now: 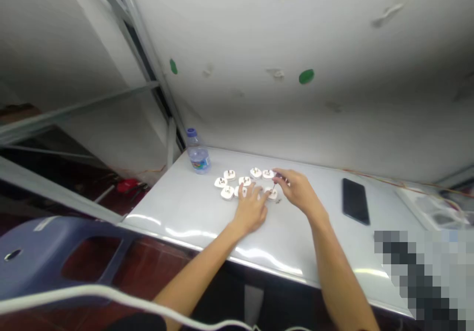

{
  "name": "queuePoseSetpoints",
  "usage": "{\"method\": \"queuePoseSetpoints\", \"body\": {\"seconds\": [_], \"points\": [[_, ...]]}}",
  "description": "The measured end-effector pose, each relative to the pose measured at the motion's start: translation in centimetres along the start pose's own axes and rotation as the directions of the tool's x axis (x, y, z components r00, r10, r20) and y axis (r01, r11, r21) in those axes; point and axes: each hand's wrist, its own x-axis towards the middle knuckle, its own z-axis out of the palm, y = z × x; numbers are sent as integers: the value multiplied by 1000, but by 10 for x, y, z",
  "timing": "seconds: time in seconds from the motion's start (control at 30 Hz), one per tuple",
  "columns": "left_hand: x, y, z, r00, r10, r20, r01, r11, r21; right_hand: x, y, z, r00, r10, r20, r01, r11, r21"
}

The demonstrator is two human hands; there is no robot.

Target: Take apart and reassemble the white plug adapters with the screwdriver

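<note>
Several white three-pin mains plugs lie in a loose cluster on the white table, pins pointing up. My right hand pinches a small dark-handled screwdriver, its thin shaft reaching down to a plug at the cluster's right end. I cannot tell whether the tip touches a screw. My left hand lies palm down with spread fingers, their tips on or against the plugs in the middle of the cluster. It holds nothing that I can see.
A plastic water bottle stands at the back left of the table, and a black smartphone lies face down or dark to the right. A blue plastic stool and a white cable sit below the near edge. A pixelated patch covers the lower right.
</note>
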Motion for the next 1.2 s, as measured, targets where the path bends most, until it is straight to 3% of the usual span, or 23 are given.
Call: {"method": "queuePoseSetpoints", "body": {"seconds": [0.3,0.5,0.67,0.87,1.03,1.2], "points": [[-3,-4,-4,990,-79,-115,75,996,-39,-1,6,-4,984,20,-177,-7,997,76],[-6,-15,-14,963,-205,-174,193,977,-87,-3,7,-13,998,56,15,-56,998,22],[22,-14,-22,977,-180,-112,167,979,-118,-3,8,-9,998,53,45,-52,998,-29],[59,-16,-21,997,-68,38,70,996,-48,-3,14,-10,998,61,21,-59,997,-55],[58,-16,-18,994,-32,108,34,999,-17,-3,15,-8,998,60,15,-59,996,-60],[44,-13,-14,999,-9,53,9,1000,-15,-3,14,-7,998,55,30,-53,996,-69]]}}
